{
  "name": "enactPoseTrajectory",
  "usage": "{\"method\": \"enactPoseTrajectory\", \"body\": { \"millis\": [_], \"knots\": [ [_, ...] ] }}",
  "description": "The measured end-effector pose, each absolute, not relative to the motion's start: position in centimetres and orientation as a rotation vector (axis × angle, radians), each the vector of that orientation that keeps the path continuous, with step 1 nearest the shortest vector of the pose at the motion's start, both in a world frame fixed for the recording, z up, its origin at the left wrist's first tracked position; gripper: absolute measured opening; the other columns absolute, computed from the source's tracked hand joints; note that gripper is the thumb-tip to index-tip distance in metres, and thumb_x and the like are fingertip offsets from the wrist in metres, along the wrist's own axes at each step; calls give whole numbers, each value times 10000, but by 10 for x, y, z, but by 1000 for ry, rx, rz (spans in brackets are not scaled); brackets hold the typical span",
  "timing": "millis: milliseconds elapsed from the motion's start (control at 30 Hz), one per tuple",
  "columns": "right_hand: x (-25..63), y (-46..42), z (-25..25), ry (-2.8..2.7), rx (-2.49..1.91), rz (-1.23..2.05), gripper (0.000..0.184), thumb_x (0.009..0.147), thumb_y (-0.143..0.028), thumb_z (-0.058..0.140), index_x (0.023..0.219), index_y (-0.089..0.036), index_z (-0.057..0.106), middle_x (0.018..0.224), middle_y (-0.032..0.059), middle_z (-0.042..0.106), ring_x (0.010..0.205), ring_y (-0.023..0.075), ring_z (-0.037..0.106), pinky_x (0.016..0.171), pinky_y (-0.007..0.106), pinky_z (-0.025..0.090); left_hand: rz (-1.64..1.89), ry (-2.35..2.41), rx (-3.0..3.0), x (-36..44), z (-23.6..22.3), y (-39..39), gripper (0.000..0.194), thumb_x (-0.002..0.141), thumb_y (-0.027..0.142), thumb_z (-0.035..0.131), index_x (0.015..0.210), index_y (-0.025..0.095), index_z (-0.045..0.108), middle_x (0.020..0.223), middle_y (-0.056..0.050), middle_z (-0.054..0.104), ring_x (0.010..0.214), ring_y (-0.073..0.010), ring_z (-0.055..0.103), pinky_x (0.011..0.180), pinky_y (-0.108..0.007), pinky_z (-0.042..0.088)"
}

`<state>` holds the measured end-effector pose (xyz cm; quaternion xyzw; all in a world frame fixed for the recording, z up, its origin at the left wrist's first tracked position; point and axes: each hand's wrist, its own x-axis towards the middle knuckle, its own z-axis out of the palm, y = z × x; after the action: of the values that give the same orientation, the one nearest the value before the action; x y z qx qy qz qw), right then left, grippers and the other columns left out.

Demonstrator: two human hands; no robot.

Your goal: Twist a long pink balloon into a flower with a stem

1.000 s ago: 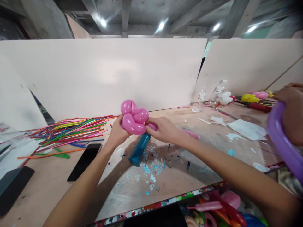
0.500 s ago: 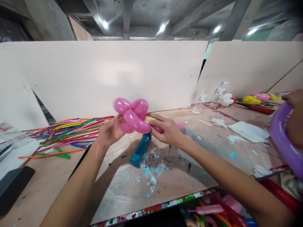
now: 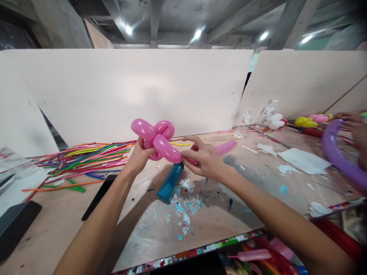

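A pink twisting balloon [image 3: 168, 148], bent into several looped bubbles, is held above the table between my two hands. My left hand [image 3: 140, 157] is closed around its lower left bubbles, thumb up against them. My right hand [image 3: 205, 158] pinches the balloon just right of the long bubble, the index finger curled above. Past that hand the balloon's thin pink tail [image 3: 226, 148] sticks out to the right. Directly below the balloon, a blue bottle-shaped object [image 3: 171, 184] with a dark top lies on the table.
Uninflated balloons [image 3: 94, 156] in many colours are heaped at left, near a dark flat object [image 3: 99, 197] and a dark block [image 3: 18, 225]. Plastic bottles [image 3: 243, 124] stand at back right. Another person's hand [image 3: 357, 130] holds a purple balloon [image 3: 334, 149]. Balloons [image 3: 255, 254] fill the space below the table edge.
The looped bubbles have shifted slightly left with my left hand. My right index finger has lifted and curled, and more of the pink tail shows. The other person's purple balloon has moved.
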<state>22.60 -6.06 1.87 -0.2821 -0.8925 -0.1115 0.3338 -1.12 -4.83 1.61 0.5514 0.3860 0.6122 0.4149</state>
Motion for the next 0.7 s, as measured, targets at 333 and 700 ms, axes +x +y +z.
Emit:
{"method": "enactPoseTrajectory", "body": {
  "millis": [333, 700],
  "knots": [
    [239, -75, 52, -2517, -816, -480, 240, 906, -292, 472, 999, -247, 689, 1551, 68, 249, 819, 165, 628, 672, 328, 433, 1202, 1086, 1969, -11, 26, -65, 329, 552, 69, 580, 850, 188, 655, 754, -2, 621, 839, -230, 605, 750, -340, 499],
    [221, -70, 47, -2730, -820, -683, 179, 881, -286, 521, 899, -207, 680, 1318, 105, 541, 678, 144, 599, 585, 302, 364, 1219, 1265, 2173, 9, 25, -73, 385, 636, 113, 566, 1006, 174, 655, 929, -66, 671, 834, -233, 614, 779, -363, 481]
  ]
}}
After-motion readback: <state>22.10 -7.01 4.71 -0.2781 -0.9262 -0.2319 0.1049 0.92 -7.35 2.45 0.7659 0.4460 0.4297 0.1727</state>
